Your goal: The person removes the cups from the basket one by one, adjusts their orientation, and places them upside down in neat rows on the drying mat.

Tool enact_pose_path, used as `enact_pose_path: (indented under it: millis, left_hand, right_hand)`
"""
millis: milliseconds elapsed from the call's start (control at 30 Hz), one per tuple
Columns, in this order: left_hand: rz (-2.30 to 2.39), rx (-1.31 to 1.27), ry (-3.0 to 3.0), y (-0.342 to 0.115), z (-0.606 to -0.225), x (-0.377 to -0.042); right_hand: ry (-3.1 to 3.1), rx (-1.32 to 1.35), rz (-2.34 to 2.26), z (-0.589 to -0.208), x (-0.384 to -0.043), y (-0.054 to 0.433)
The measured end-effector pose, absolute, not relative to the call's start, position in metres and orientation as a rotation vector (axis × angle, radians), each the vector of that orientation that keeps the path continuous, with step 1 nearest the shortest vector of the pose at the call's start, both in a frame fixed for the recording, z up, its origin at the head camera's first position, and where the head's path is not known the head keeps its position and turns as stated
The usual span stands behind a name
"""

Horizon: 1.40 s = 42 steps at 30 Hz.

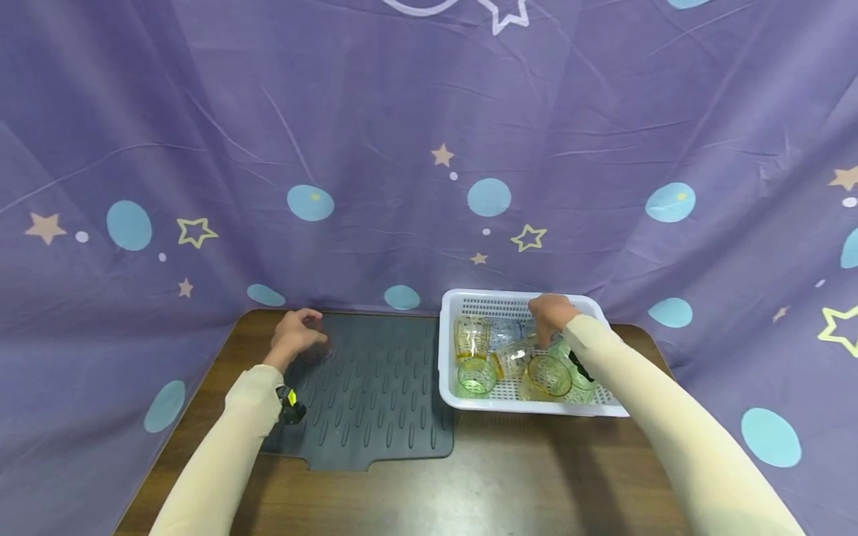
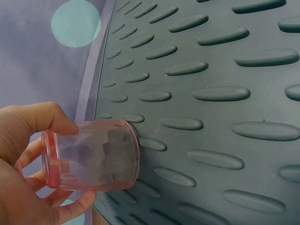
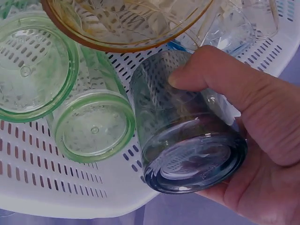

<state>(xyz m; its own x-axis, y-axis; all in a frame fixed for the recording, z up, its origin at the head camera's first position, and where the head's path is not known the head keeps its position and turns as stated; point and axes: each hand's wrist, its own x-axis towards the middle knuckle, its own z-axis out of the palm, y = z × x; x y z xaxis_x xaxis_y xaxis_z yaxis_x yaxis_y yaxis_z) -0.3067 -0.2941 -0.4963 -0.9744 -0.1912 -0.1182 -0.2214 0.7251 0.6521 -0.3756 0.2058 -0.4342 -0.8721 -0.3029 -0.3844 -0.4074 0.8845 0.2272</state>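
Note:
At the back left corner of the dark grey ribbed mat [image 1: 375, 394], my left hand [image 1: 296, 336] holds a clear pink glass [image 2: 96, 154]. Thumb and fingers lie around its thick base end, and its rim meets the mat in the left wrist view. Over the white perforated basket [image 1: 445, 350], my right hand [image 1: 553, 314] grips a smoky blue-grey glass [image 3: 187, 126]; its thumb presses the side and the other fingers are partly hidden behind. Beside that glass lie two green glasses [image 3: 96, 126], and an amber-rimmed glass [image 3: 126, 44] is near its upper end.
Several more glasses share the basket, among them an amber one [image 1: 472, 336], a green one [image 1: 477, 377] and a pale blue one [image 1: 504, 333]. The basket stands right of the mat on a wooden table [image 1: 496, 476]. A purple patterned cloth [image 1: 375, 149] hangs directly behind.

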Motion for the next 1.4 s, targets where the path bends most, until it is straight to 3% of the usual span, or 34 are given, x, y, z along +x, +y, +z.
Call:
enact_pose_path:
  millis: [400,1033,1400]
  left_hand:
    - [0.994,-0.334,2.915,-0.292,-0.493,-0.307]
    - [1.159,-0.315,2.921,-0.288,-0.494,-0.306]
    - [1.212,-0.331,3.012,-0.271,-0.489,-0.314]
  right_hand:
    - [2.808,-0.527,0.285,-0.426,-0.373,0.210]
    - [2.835,-0.553,-0.378,-0.418,-0.370,0.246]
    - [2.778,-0.377,-1.216,-0.412,-0.355,0.259]
